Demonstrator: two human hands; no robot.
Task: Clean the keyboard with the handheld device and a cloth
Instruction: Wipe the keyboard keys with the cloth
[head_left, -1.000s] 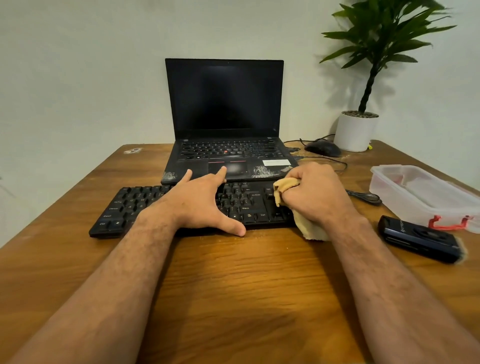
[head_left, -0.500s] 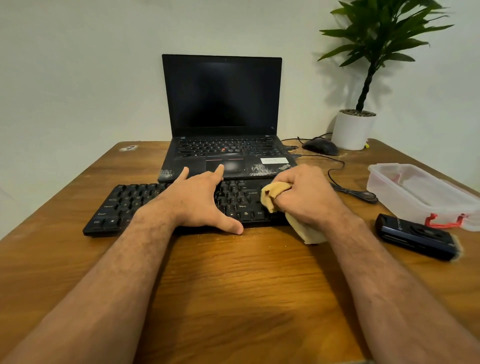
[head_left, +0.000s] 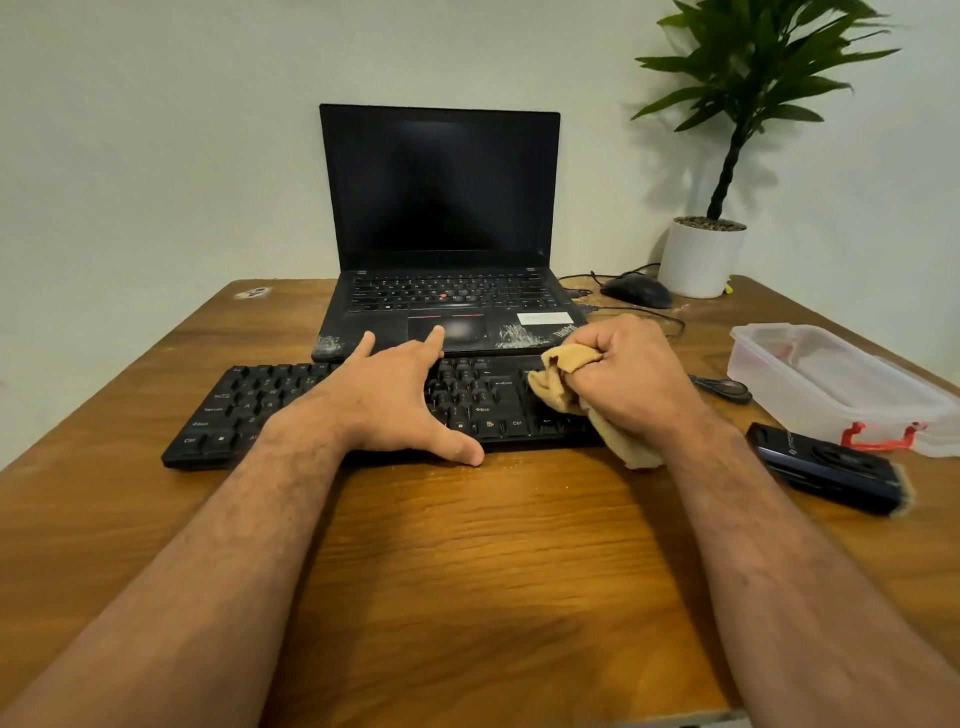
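Note:
A black keyboard (head_left: 244, 410) lies across the wooden table (head_left: 467, 545) in front of the laptop. My left hand (head_left: 395, 405) rests flat on its middle, fingers spread, thumb at the near edge. My right hand (head_left: 628, 379) is closed around a tan cloth (head_left: 558, 382) bunched over the keyboard's right end; a tail of the cloth hangs down onto the table. The black handheld device (head_left: 831, 467) lies on the table to the right, apart from both hands.
An open black laptop (head_left: 441, 218) stands behind the keyboard. At the back right sit a black mouse (head_left: 639, 291) with its cable and a white potted plant (head_left: 701, 257). A clear plastic box (head_left: 831, 384) with a red clip stands at the right edge.
My right hand with the cloth has shifted a little left and back along the keyboard's right end. My left hand has stayed pressed on the keys.

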